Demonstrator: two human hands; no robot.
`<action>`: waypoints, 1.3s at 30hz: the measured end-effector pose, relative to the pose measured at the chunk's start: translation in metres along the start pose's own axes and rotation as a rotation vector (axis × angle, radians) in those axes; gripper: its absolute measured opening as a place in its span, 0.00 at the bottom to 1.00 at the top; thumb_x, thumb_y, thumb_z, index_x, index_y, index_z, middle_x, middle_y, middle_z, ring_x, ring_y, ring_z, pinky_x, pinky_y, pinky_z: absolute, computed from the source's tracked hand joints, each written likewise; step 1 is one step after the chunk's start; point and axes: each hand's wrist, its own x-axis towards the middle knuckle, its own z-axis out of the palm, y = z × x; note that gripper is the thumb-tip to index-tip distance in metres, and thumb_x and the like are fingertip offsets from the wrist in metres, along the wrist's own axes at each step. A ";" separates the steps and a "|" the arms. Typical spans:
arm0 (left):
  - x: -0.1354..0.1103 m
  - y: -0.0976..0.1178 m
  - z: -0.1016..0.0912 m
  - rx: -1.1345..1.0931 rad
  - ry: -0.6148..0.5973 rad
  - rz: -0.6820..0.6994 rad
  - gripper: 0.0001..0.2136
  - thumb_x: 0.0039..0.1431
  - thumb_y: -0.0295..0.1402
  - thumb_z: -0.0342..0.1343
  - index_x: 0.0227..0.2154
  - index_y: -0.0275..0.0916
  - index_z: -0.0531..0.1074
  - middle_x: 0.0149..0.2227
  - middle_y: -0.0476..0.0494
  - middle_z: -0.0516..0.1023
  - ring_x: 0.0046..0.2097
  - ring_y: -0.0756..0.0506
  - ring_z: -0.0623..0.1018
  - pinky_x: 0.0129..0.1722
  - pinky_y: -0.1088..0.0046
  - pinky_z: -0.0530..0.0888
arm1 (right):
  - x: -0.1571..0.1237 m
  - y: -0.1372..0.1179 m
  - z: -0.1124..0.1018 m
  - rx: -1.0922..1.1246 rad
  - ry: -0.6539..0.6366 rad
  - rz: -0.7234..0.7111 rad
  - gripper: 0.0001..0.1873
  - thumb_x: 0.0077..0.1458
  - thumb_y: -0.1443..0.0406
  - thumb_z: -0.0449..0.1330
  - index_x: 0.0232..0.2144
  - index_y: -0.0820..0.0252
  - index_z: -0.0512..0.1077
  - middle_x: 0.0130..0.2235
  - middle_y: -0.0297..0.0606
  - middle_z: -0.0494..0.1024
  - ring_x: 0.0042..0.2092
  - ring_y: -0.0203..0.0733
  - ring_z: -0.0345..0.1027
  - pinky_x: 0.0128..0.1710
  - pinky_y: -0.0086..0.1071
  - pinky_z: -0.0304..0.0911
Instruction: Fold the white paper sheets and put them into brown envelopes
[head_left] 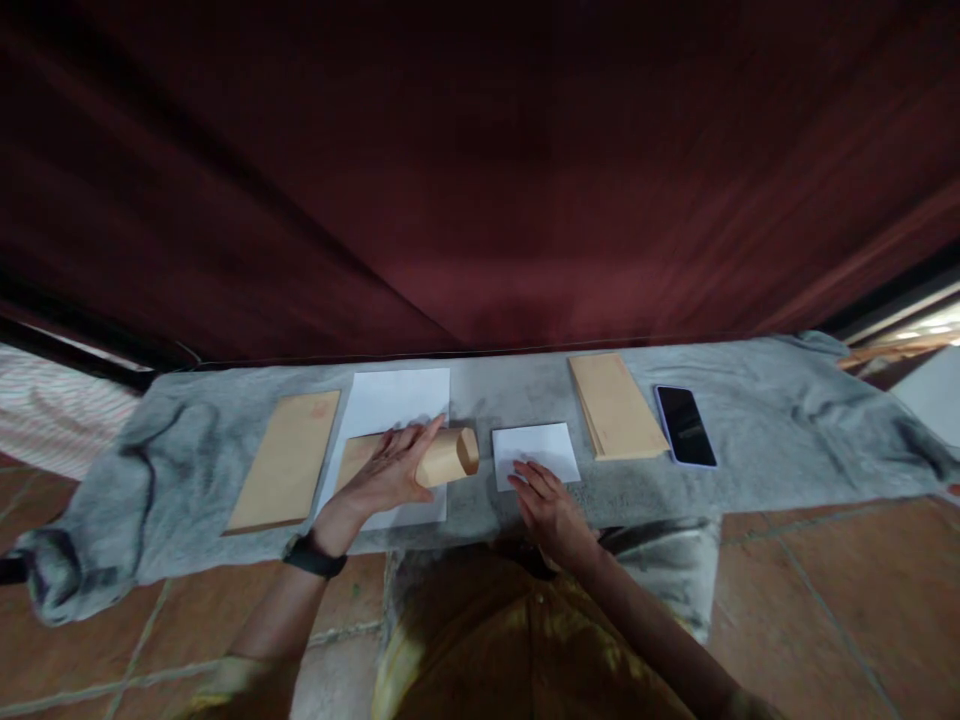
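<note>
My left hand (386, 475) grips a brown envelope (442, 457) across its middle, fingers along the far side and thumb at the near side. The envelope's mouth gapes towards the right. Beneath it lies a large white sheet of paper (397, 395). My right hand (551, 510) rests its fingertips on a smaller folded white paper (541, 445), which lies flat just right of the envelope's mouth. Its fingers are stretched out and do not close round the paper.
Another brown envelope (289, 455) lies at the left. Right of the folded paper are a stack of brown envelopes (616, 405) and a phone (686, 428). A grey cloth (780, 420) covers the narrow work surface, with a dark red curtain (480, 200) behind it.
</note>
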 end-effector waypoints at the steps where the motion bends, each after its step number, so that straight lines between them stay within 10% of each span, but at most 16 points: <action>1: 0.000 0.000 0.001 0.000 0.006 0.009 0.58 0.44 0.37 0.68 0.72 0.48 0.34 0.68 0.35 0.59 0.70 0.34 0.58 0.67 0.53 0.54 | 0.000 -0.003 0.002 -0.010 -0.016 -0.005 0.22 0.64 0.70 0.54 0.60 0.62 0.68 0.64 0.48 0.68 0.67 0.51 0.57 0.66 0.49 0.59; 12: 0.005 0.000 0.006 0.023 -0.012 0.012 0.59 0.43 0.37 0.69 0.72 0.47 0.35 0.68 0.34 0.58 0.70 0.33 0.58 0.68 0.52 0.55 | -0.002 -0.005 0.000 0.039 -0.029 0.051 0.22 0.67 0.66 0.52 0.61 0.62 0.66 0.66 0.47 0.66 0.67 0.51 0.56 0.66 0.49 0.56; 26: 0.004 0.000 0.014 0.077 0.079 0.055 0.59 0.42 0.36 0.70 0.72 0.45 0.37 0.68 0.32 0.59 0.69 0.31 0.59 0.68 0.49 0.54 | -0.004 0.052 -0.007 -0.112 0.247 0.547 0.26 0.65 0.59 0.54 0.61 0.67 0.62 0.54 0.58 0.70 0.58 0.60 0.65 0.53 0.52 0.67; 39: 0.003 0.003 0.016 0.094 0.042 0.003 0.58 0.43 0.39 0.69 0.72 0.45 0.38 0.70 0.31 0.56 0.71 0.31 0.55 0.68 0.48 0.53 | 0.011 0.063 -0.010 -0.127 0.114 0.687 0.22 0.55 0.61 0.65 0.49 0.61 0.65 0.45 0.50 0.76 0.48 0.54 0.73 0.47 0.41 0.68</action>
